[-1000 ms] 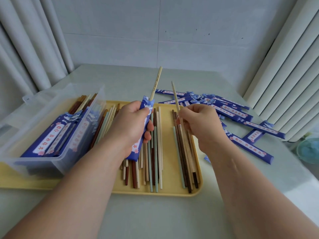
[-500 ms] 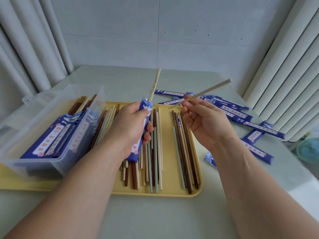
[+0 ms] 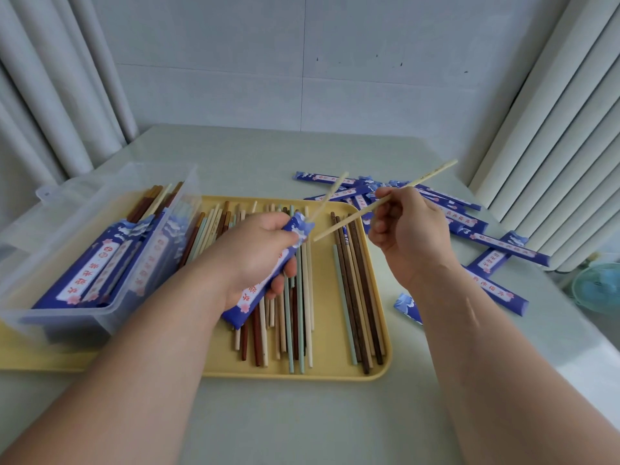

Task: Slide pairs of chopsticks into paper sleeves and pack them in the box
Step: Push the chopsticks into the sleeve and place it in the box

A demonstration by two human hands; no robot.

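My left hand (image 3: pixel 255 253) grips a blue paper sleeve (image 3: pixel 248 302) over the yellow tray (image 3: pixel 339 372); one pale chopstick (image 3: pixel 330 194) sticks out of the sleeve's open top. My right hand (image 3: pixel 407 233) pinches a second pale chopstick (image 3: pixel 426 177) near its middle, tilted, its lower tip close to the sleeve's mouth but outside it. Several loose chopsticks (image 3: pixel 355 297) in brown, green, cream and red lie on the tray. The clear plastic box (image 3: pixel 60 216) at left holds several sleeved pairs (image 3: pixel 100 266).
A pile of several empty blue sleeves (image 3: pixel 469 226) lies on the table right of the tray. Curtains hang at left, white slats at right. A small fan (image 3: pixel 600 288) stands low at the far right edge.
My right hand lifted a pale chopstick off the tray, turned it to point up right, and brought its lower tip toward the sleeve's mouth. My left hand tilted the sleeve to the right.
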